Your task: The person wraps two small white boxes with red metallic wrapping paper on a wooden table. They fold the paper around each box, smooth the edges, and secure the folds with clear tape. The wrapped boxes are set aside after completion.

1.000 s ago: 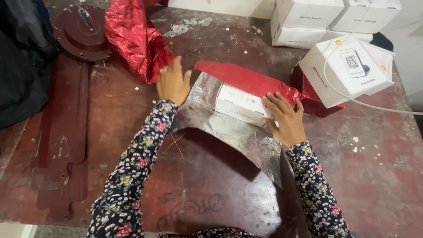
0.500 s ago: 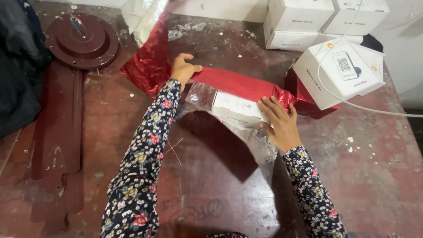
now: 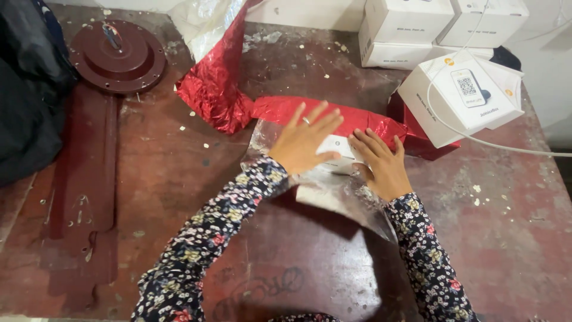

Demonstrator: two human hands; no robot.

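A small white box [image 3: 339, 156] lies on a sheet of wrapping foil [image 3: 333, 191], silver on the inside and red [image 3: 357, 119] on the outside, spread on a worn red-brown table [image 3: 179, 179]. My left hand [image 3: 305, 140], fingers spread and a ring on one finger, presses flat on the box and the foil over it. To the right, my right hand [image 3: 381, 161] rests palm down on the box's end and the foil. Both arms wear dark floral sleeves.
More red foil [image 3: 217, 83] trails up to the back edge. Several white boxes [image 3: 459, 98] stack at the back right, with a white cable [image 3: 512, 146] across them. A round dark-red metal disc [image 3: 117, 56] and flat blade [image 3: 83, 179] lie left, beside dark cloth [image 3: 27, 101].
My left hand has come back from the far red foil edge and now lies flat on the box. The right hand stayed on the box's right end. The camera view shifted.
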